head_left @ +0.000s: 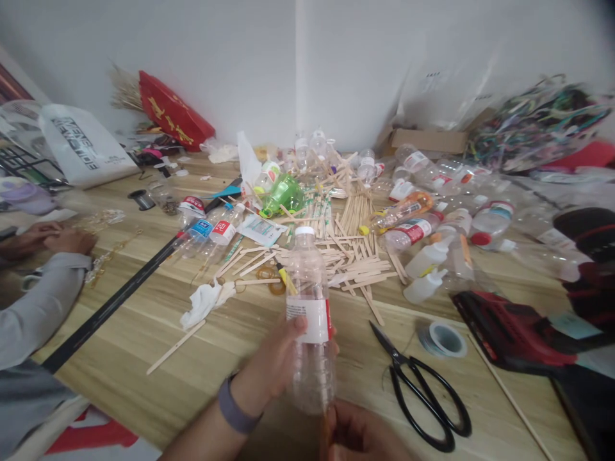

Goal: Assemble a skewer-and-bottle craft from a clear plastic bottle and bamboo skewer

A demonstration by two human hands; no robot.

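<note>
A clear plastic bottle [307, 378] with a white cap and a white and red label stands out in front, near the table's front edge. My left hand [281, 358], with a purple band at its wrist, is wrapped round the bottle's middle. Low in the picture, my right hand [358, 432] is closed beside the bottle's base, its fingers pinched around a thin orange-brown item [327, 429] that is too blurred to name. Black-handled scissors [413, 384] lie to the right of the bottle.
Wooden sticks [365, 266] are heaped behind the bottle, among many plastic bottles [408, 230]. A wire spool [446, 339] and a red and black power tool [519, 333] lie right. Another person's hands [67, 240] rest at the left, beyond a long black strip [120, 298].
</note>
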